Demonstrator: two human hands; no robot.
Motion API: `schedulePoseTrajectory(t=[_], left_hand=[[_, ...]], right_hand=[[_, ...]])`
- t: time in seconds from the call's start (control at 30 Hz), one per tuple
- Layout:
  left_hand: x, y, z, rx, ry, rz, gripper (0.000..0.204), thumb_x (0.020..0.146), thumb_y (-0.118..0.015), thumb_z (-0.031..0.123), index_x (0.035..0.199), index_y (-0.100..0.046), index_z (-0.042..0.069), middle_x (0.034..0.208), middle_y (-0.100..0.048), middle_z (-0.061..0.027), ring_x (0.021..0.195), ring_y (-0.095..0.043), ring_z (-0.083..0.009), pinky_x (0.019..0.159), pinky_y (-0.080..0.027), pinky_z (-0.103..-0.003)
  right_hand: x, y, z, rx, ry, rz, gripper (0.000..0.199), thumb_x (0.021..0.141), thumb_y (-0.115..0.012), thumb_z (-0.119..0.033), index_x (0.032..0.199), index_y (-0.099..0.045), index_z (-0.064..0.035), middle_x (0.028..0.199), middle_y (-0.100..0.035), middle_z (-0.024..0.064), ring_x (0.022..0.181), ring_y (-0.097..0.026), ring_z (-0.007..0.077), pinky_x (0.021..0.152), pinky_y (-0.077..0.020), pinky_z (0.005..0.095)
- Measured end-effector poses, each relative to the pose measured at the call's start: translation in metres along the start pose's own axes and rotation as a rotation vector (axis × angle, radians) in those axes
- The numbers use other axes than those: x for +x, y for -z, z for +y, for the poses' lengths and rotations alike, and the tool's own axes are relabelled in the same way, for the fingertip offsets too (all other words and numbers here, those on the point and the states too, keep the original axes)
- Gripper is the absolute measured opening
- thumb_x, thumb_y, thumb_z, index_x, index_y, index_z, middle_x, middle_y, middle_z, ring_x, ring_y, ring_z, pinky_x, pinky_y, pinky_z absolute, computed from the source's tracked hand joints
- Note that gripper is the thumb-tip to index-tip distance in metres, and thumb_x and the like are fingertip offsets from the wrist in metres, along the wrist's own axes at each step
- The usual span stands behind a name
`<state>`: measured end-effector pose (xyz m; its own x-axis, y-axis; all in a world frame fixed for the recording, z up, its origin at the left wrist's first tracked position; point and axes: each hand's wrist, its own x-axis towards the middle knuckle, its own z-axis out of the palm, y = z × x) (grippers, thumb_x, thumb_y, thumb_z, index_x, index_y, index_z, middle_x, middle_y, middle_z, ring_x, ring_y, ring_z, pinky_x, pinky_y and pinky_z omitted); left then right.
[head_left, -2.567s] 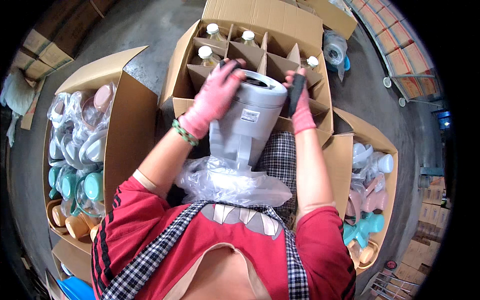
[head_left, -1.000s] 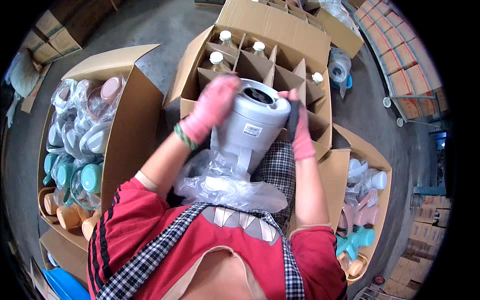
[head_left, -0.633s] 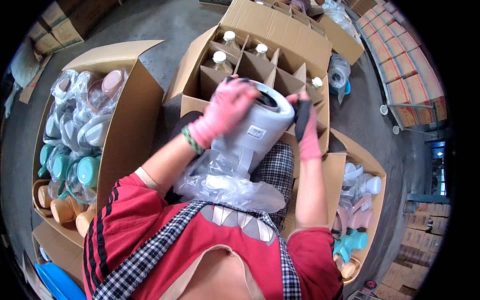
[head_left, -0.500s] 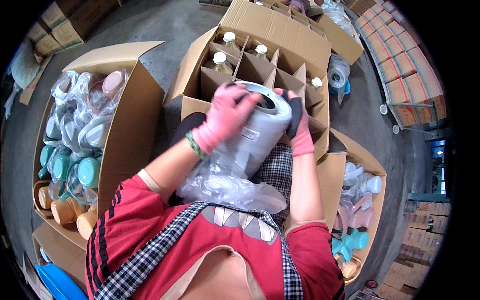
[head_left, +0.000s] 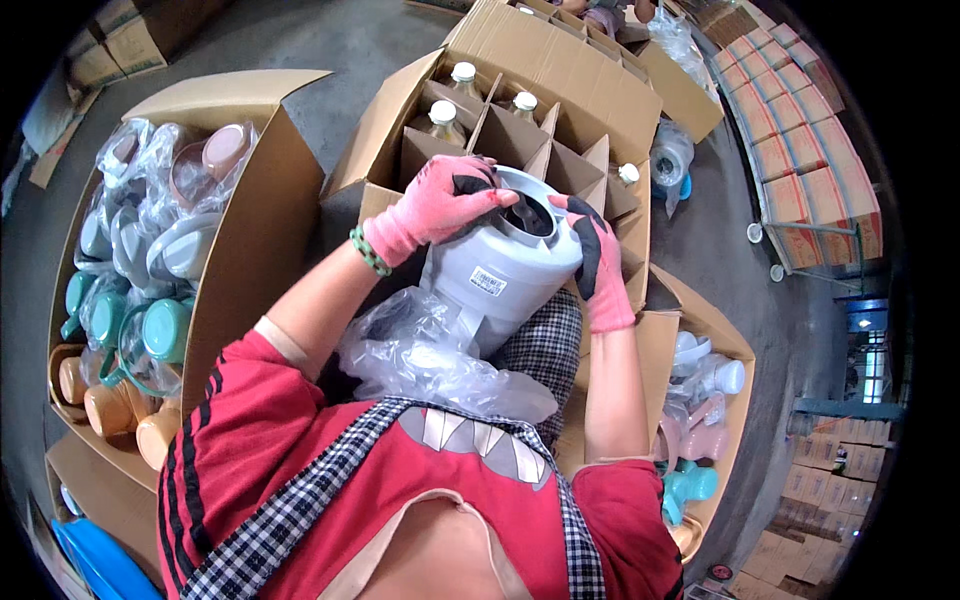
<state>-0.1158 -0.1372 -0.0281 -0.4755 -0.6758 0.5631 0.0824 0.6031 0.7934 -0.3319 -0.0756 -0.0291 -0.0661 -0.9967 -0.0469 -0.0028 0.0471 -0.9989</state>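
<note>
A light grey plastic jug-like body (head_left: 480,265) stands tilted over my lap, its round dark opening turned up and a small white label on its side. My left hand (head_left: 440,205), in a pink and black glove, is closed at the opening's left rim, thumb and fingertips over the edge. My right hand (head_left: 600,265), gloved alike, grips the rim from the right; its outer fingers are partly hidden. Crumpled clear plastic film (head_left: 430,365) lies around the lower end of the grey body, against my apron.
Ahead stands an open carton (head_left: 550,65) with cardboard dividers and several white-capped clear bottles (head_left: 445,120). A carton (head_left: 250,240) of coloured plastic pieces is at left, another (head_left: 735,420) at right. Stacked cartons (head_left: 815,160) and a person's hand (head_left: 643,10) are farther off.
My left hand has shifted slightly left and its blur is gone. The clear film sits lower around the grey body, leaving more of its side and label uncovered.
</note>
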Motion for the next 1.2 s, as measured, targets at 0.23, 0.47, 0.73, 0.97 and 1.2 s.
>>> schedulePoseTrajectory(t=[0.23,0.47,0.73,0.97,1.2], left_hand=[[-0.007,-0.014,-0.07,-1.129,0.545,0.017,0.041,0.087,-0.047,0.036,0.107,-0.054,0.001,0.092,-0.06,-0.0051,0.082,-0.056,-0.0116,0.076,-0.047,-0.026],[-0.029,-0.033,-0.09,-1.014,0.691,-0.187,0.046,0.091,-0.035,0.041,0.107,-0.053,0.002,0.093,-0.059,-0.0031,0.083,-0.055,-0.0079,0.075,-0.046,-0.023],[-0.026,-0.028,-0.074,-1.02,0.554,-0.198,0.05,0.086,-0.046,0.044,0.108,-0.053,0.0,0.092,-0.059,-0.002,0.083,-0.053,-0.0068,0.075,-0.044,-0.022],[-0.018,-0.024,-0.077,-0.912,0.614,-0.085,0.038,0.087,-0.046,0.041,0.087,-0.058,0.004,0.077,-0.056,0.0027,0.068,-0.05,-0.0036,0.063,-0.044,-0.021],[-0.011,-0.018,-0.076,-0.823,0.703,-0.077,0.045,0.09,-0.039,0.043,0.085,-0.059,0.003,0.072,-0.057,0.0027,0.065,-0.05,-0.004,0.06,-0.044,-0.022]], right_hand=[[-0.013,-0.01,-0.031,-0.664,0.318,0.097,0.03,0.076,-0.058,-0.014,0.103,-0.052,-0.0028,0.088,-0.058,0.0111,0.091,-0.054,0.023,0.081,-0.0417,0.0305],[-0.004,-0.027,-0.107,-1.406,0.514,-0.904,0.018,0.07,-0.061,-0.012,0.087,-0.055,-0.0064,0.088,-0.056,0.0077,0.089,-0.052,0.028,0.08,-0.042,0.0372],[0.018,-0.02,-0.109,-1.602,0.8,-1.09,0.015,0.072,-0.057,-0.017,0.082,-0.054,-0.0066,0.088,-0.057,0.009,0.083,-0.055,0.027,0.073,-0.0453,0.0363],[0.026,-0.054,-0.081,-1.526,-0.149,-0.628,0.036,0.081,-0.047,-0.029,0.086,-0.056,0.0052,0.08,-0.06,0.021,0.077,-0.058,0.0344,0.071,-0.0442,0.0388],[0.049,-0.05,-0.084,-1.043,-0.353,-0.633,0.036,0.076,-0.051,-0.028,0.065,-0.058,0.0053,0.052,-0.052,0.0065,0.046,-0.049,0.0112,0.047,-0.0384,0.0262]])
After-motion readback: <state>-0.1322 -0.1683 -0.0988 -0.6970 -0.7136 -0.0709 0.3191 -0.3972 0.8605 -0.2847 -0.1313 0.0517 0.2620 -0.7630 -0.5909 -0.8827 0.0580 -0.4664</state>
